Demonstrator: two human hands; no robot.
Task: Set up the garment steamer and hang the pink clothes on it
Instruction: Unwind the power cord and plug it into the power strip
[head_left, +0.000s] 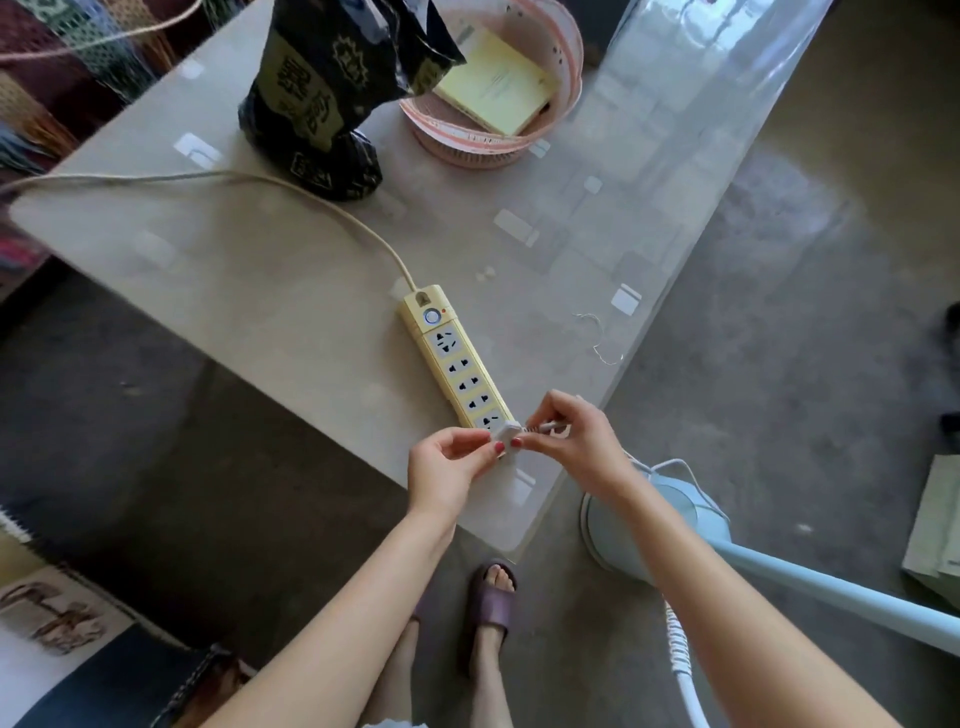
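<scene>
Both hands are held over the near end of the power strip (457, 364), pinching the white plug (506, 432) and its cord.

The plug is pinched by the left hand (449, 467) between thumb and fingertips, just above the strip's nearest socket. The thin white cord beside the plug is pinched by the right hand (571, 441). The strip lies on the table (260, 291), its cable running off to the left. The garment steamer (670, 525), a pale blue base with a pole, stands on the floor at the table's near corner. A black bag (322, 98) and a pink basket (498, 140) are set at the far side.
</scene>
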